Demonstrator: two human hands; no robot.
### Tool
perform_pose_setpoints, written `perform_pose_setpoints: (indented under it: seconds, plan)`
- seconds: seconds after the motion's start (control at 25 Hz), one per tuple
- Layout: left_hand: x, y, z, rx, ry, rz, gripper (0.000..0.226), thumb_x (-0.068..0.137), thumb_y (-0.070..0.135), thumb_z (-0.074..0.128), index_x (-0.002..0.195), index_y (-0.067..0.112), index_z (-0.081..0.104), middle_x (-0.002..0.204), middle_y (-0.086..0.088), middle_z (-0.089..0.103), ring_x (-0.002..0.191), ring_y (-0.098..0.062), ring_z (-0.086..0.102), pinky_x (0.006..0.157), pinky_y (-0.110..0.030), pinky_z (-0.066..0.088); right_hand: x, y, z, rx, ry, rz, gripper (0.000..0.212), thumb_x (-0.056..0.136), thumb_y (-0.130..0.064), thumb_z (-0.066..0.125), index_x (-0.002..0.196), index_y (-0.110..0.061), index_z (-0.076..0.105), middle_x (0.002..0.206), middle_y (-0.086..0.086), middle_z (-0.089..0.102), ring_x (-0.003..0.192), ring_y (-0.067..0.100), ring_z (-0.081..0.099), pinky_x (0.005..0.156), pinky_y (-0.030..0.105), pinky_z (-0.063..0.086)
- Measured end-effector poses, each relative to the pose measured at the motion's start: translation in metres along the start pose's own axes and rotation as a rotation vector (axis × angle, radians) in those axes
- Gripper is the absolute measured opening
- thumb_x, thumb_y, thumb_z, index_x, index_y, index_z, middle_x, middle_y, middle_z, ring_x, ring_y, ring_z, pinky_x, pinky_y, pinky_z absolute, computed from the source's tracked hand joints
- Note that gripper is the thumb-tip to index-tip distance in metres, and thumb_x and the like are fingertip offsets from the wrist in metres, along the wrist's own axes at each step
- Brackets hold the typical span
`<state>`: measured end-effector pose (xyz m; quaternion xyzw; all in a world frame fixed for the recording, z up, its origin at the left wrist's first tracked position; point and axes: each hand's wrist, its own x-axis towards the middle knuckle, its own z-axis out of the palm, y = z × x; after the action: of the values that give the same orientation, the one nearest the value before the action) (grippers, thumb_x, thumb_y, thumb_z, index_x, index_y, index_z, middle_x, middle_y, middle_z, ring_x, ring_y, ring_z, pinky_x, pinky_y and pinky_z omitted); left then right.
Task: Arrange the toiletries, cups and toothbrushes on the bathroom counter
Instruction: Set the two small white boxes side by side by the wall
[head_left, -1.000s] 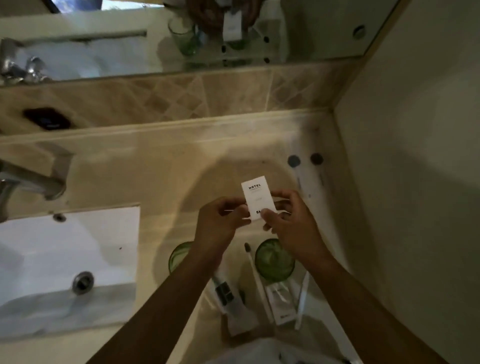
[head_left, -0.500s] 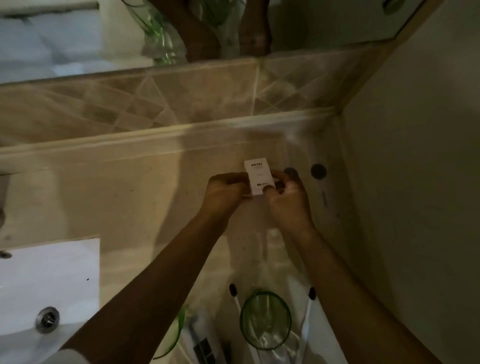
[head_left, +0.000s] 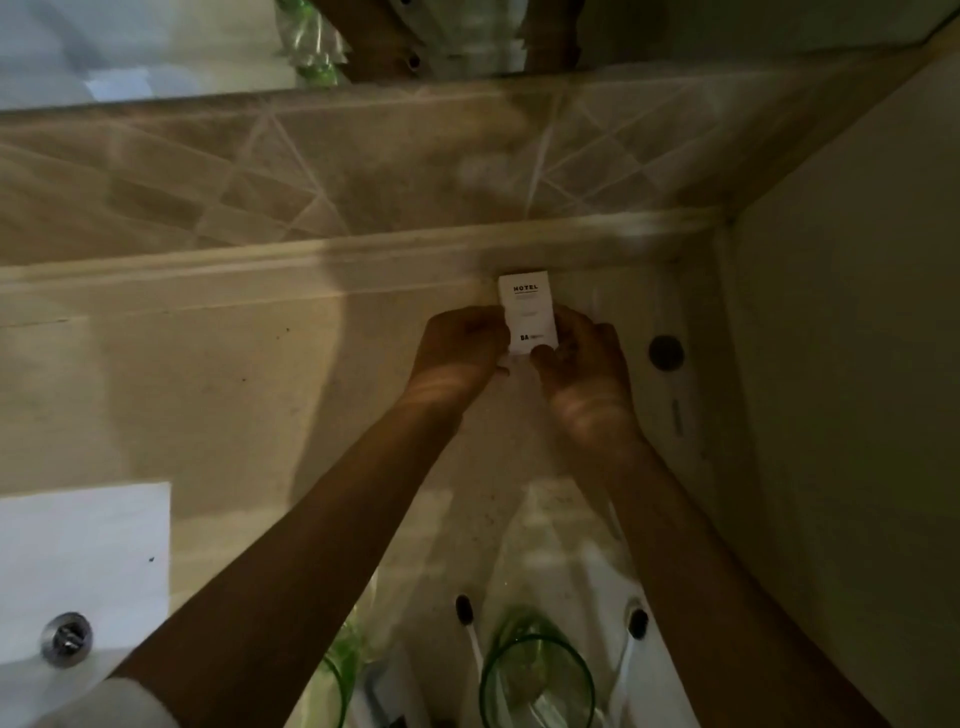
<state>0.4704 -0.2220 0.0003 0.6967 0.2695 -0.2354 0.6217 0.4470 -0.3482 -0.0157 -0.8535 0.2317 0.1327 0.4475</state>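
white sink (head_left: 83, 545), drain (head_left: 66, 638), mirror (head_left: 156, 47)

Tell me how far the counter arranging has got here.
In hand: left hand and right hand hold the white HOTEL box upright by the counter's back ledge. The green cup stands between two toothbrushes; whether they are finally placed is unclear.

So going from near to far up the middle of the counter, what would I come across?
Green glass cup → two hands, left hand and right hand, holding the white hotel box → counter ledge → tiled wall → mirror.
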Motion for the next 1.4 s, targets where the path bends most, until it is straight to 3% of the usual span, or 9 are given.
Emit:
perform_pose_setpoints:
  seconds: [0.28,0.4,0.56,0.76,0.88,0.96,1.2,1.32,1.4]
  plan:
    - [0.002,0.001,0.001,0.042,0.01,-0.008,0.03,0.09,0.008,0.059,0.116,0.016,0.072,0.111,-0.004,0.075,0.093,-0.016,0.07,0.061,-0.024,0.056,0.007,-0.002,0.001,-0.019,-0.026,0.036,0.049,0.091,-0.026,0.063,0.138,-0.028,0.05,0.131,0.006,0.048,0.12,0.027,0.055,0.098,0.041,0.053]
    - [-0.003,-0.002,-0.002,0.059,0.072,0.015,0.037,0.093,0.008,0.06,0.129,0.015,0.063,0.114,-0.003,0.07,0.09,-0.016,0.069,0.071,-0.033,0.062,-0.002,-0.001,-0.002,-0.043,-0.03,0.003,0.053,0.092,-0.026,0.062,0.142,-0.024,0.045,0.137,0.006,0.045,0.126,0.026,0.05,0.101,0.036,0.048]
    - [-0.036,-0.002,-0.013,0.112,0.107,0.037,0.027,0.093,0.005,0.058,0.117,0.012,0.068,0.092,-0.001,0.07,0.079,-0.02,0.069,0.074,-0.038,0.062,-0.038,0.006,-0.029,0.022,0.007,-0.005,0.049,0.092,-0.024,0.061,0.139,-0.029,0.048,0.133,-0.002,0.05,0.114,0.014,0.054,0.087,0.02,0.046]
    - [-0.119,-0.006,-0.041,0.067,0.022,0.126,0.014,0.095,0.01,0.059,0.084,0.012,0.069,0.058,0.001,0.059,0.046,-0.012,0.05,0.046,-0.026,0.042,-0.11,0.055,-0.071,0.071,0.039,0.021,0.019,0.089,-0.025,0.061,0.106,-0.032,0.066,0.101,-0.005,0.069,0.087,0.015,0.068,0.075,0.038,0.06]
    - [-0.188,-0.024,-0.057,-0.022,0.025,0.129,0.016,0.094,0.007,0.059,0.08,0.009,0.065,0.045,0.005,0.046,0.039,-0.011,0.037,0.041,-0.021,0.031,-0.162,0.093,-0.082,0.072,0.038,0.07,0.016,0.09,-0.02,0.061,0.093,-0.033,0.069,0.085,-0.002,0.069,0.07,0.009,0.066,0.063,0.031,0.058]
    - [-0.228,-0.049,-0.065,-0.053,0.038,0.078,0.017,0.094,0.005,0.057,0.08,0.007,0.065,0.045,0.003,0.045,0.039,-0.011,0.036,0.04,-0.021,0.031,-0.197,0.112,-0.081,0.058,0.025,0.096,0.018,0.091,-0.014,0.061,0.09,-0.029,0.07,0.083,0.0,0.071,0.064,0.003,0.063,0.058,0.021,0.051]
    - [-0.294,-0.159,-0.054,-0.149,-0.026,-0.249,0.013,0.093,0.001,0.054,0.089,-0.002,0.066,0.067,-0.018,0.064,0.057,-0.03,0.062,0.05,-0.031,0.05,-0.288,0.154,-0.061,-0.065,-0.109,0.123,0.019,0.092,-0.016,0.062,0.107,-0.02,0.072,0.1,-0.007,0.072,0.09,0.003,0.065,0.073,0.013,0.045]
    - [-0.298,-0.191,-0.036,-0.226,-0.074,-0.371,0.017,0.098,0.005,0.05,0.101,0.002,0.067,0.09,-0.019,0.072,0.08,-0.031,0.07,0.059,-0.031,0.058,-0.309,0.159,-0.046,-0.118,-0.157,0.114,0.034,0.089,-0.017,0.063,0.123,-0.018,0.066,0.113,0.0,0.069,0.1,0.014,0.065,0.085,0.026,0.051]
    - [-0.299,-0.201,-0.028,-0.216,-0.122,-0.39,0.023,0.093,0.007,0.055,0.088,0.014,0.075,0.08,-0.009,0.074,0.076,-0.023,0.068,0.07,-0.034,0.056,-0.317,0.158,-0.039,-0.153,-0.178,0.115,0.042,0.089,-0.019,0.063,0.13,-0.015,0.061,0.117,0.003,0.067,0.103,0.019,0.064,0.091,0.033,0.051]
